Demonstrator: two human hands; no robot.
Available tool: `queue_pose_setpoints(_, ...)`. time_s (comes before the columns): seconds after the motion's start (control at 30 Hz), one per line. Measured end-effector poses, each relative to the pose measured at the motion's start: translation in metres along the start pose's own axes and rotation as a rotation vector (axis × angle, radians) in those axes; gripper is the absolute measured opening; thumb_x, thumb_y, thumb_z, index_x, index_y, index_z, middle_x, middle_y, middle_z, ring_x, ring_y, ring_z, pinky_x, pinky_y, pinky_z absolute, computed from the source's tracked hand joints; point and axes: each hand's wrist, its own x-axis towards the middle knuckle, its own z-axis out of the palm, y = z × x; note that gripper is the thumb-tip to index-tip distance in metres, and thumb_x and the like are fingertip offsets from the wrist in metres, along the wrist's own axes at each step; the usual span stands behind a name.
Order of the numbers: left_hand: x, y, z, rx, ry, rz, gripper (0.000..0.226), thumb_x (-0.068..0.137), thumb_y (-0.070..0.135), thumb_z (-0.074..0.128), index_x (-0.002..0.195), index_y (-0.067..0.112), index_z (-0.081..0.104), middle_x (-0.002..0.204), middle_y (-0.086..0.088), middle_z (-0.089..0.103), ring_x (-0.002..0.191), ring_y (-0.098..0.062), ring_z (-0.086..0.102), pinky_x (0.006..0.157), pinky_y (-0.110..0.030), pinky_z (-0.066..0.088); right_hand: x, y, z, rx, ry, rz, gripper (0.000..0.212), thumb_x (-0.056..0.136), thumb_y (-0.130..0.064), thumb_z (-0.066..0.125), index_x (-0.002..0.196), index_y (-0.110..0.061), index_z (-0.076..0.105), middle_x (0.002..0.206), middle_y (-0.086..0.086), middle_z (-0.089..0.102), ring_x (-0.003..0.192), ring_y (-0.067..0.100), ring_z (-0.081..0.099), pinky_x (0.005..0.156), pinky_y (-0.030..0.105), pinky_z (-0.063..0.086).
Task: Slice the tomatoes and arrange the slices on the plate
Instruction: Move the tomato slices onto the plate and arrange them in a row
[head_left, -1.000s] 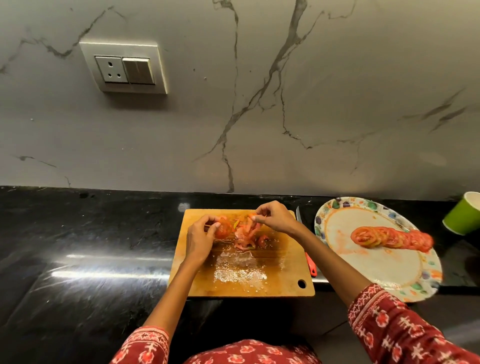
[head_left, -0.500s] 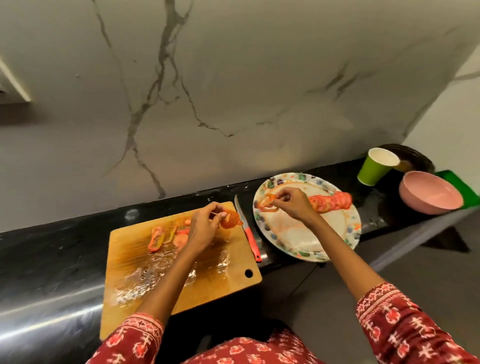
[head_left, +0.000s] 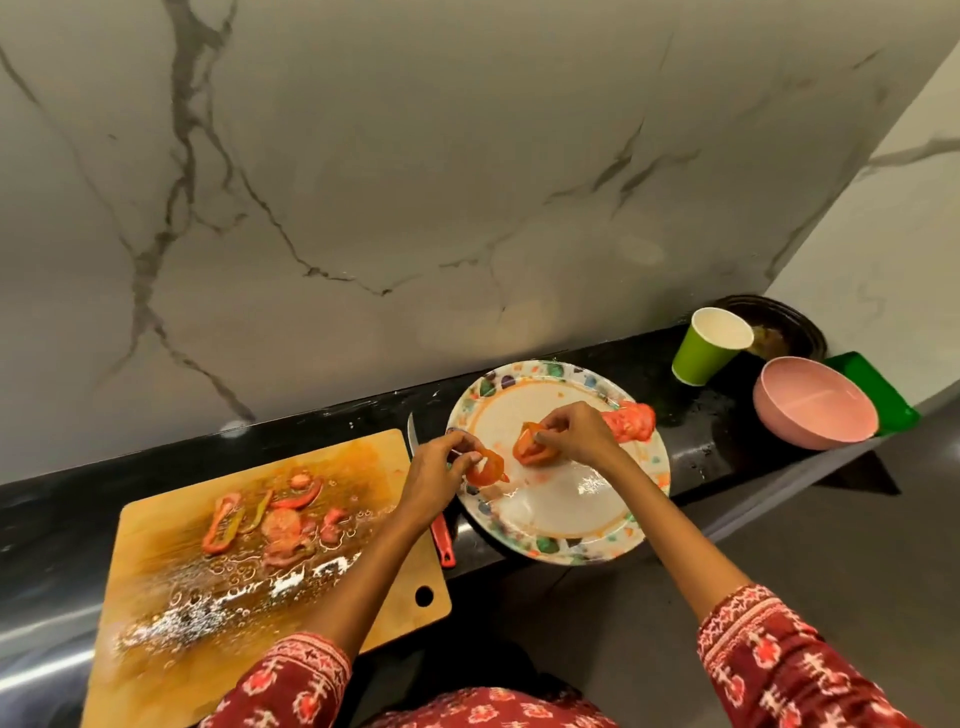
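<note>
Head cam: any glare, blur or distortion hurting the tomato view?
Head view: wet cutting board throws specular glare along its near edge; plate has one small highlight; wide-angle bends the counter edge; tomato slices at the plate's far rim look soft and smeared.

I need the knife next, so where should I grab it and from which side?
Grip the knife's red handle, the end nearest you, reaching straight down from above. The knife lies flat in the narrow gap between cutting board and plate, blade pointing towards the wall, so the sides are blocked.
</note>
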Motion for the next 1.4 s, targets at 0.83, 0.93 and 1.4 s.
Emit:
queue_pose_setpoints(0.83, 0.04, 0.006, 0.049, 0.137, -0.064, 0.002, 0.034, 0.08, 0.012, 0.07, 0.113, 0.013, 0.062, 0.108, -0.005, 0.066, 0.086, -0.009, 0.06, 0.073, -0.012, 0.045, 0.01, 0.002, 0.0, -0.047, 0.027, -0.138, 0.017, 0.086, -0.022, 0.066, 0.096, -0.01, 0.073, 0.092, 0.005, 0.071, 0.082, 0.015, 0.063, 0.062, 0.019, 0.046)
queue_pose_setpoints(0.93, 0.038, 0.002, 0.054, 0.196, -0.055, -0.021, 0.043, 0.079, 0.016, 0.071, 0.12, 0.014, 0.059, 0.115, -0.006, 0.064, 0.095, -0.013, 0.061, 0.082, -0.023, 0.047, 0.01, 0.005, 0.004, -0.072, 0.052, -0.124, 0.013, 0.084, -0.022, 0.067, 0.089, -0.011, 0.07, 0.088, 0.006, 0.069, 0.076, 0.012, 0.057, 0.054, 0.017, 0.037)
queue_pose_setpoints(1.4, 0.032, -0.003, 0.055, 0.284, -0.084, -0.002, 0.044, 0.085, 0.017, 0.065, 0.127, 0.011, 0.056, 0.12, -0.009, 0.062, 0.112, -0.022, 0.054, 0.092, -0.033, 0.043, 0.007, 0.008, 0.007, -0.062, 0.102, -0.104, 0.014, 0.083, -0.022, 0.069, 0.091, -0.011, 0.068, 0.093, 0.005, 0.068, 0.078, 0.01, 0.054, 0.055, 0.019, 0.037)
